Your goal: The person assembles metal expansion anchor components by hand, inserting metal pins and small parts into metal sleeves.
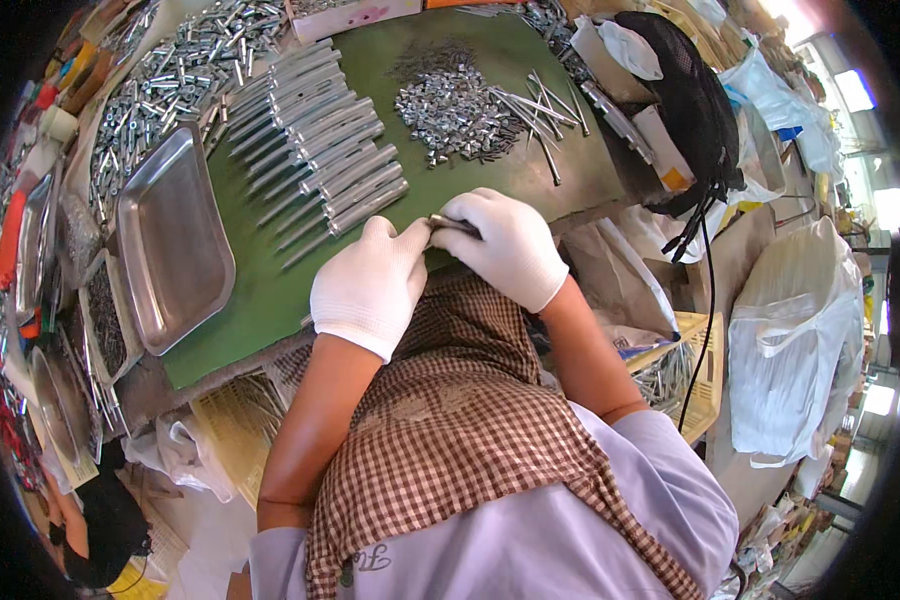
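Observation:
Both my hands wear white knitted gloves and meet at the near edge of the green work mat [235, 325]. My right hand [505, 245] is closed round a short, dark metal piece [457, 226], much of it hidden by the fingers. The fingertips of my left hand [370, 285] pinch the left end of the same piece. Just beyond my left hand lies a slanting row of metal anchor bolts [345, 160], thick sleeves to the right and thin rods to the left. Farther off is a heap of small silver metal parts [455, 115], with several long loose bolts [540, 115] beside it.
A shallow steel tray [225, 265] stands at the left. Behind it spreads a large pile of metal sleeves [160, 110]. Black mesh fabric [690, 100] and a cable hang at the right, above a yellow crate [710, 375]. Another person [110, 525] is at the lower left.

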The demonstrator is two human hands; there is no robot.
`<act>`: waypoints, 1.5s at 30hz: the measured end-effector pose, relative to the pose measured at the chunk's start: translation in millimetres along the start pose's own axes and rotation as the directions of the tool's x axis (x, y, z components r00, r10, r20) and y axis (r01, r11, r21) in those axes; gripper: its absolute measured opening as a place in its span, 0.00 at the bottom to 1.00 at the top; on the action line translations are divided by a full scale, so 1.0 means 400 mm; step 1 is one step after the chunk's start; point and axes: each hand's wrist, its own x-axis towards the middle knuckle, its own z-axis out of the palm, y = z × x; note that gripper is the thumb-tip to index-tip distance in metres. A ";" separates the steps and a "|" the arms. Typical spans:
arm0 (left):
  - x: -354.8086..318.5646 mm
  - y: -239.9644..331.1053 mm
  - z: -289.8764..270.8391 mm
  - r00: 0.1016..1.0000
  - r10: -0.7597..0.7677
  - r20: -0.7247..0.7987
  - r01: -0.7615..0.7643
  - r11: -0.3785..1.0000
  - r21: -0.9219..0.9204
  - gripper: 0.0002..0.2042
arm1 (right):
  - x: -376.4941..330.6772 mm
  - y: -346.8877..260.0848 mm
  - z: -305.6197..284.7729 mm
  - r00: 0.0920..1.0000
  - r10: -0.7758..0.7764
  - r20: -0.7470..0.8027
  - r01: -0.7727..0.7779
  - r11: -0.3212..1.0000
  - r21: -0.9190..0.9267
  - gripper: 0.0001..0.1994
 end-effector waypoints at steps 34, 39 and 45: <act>0.008 -0.010 0.000 0.999 0.033 0.001 -0.033 0.999 -0.001 0.10 | -0.003 0.018 0.009 0.993 -0.087 -0.081 0.080 0.993 -0.092 0.06; 0.008 -0.012 0.009 0.999 0.046 -0.023 -0.046 0.999 0.016 0.09 | 0.004 -0.021 -0.009 0.994 -0.107 0.001 0.104 0.962 -0.254 0.06; 0.009 -0.008 -0.003 0.999 0.008 0.044 -0.010 0.999 0.031 0.09 | 0.028 -0.022 -0.023 0.992 -0.011 0.129 0.048 0.956 -0.290 0.06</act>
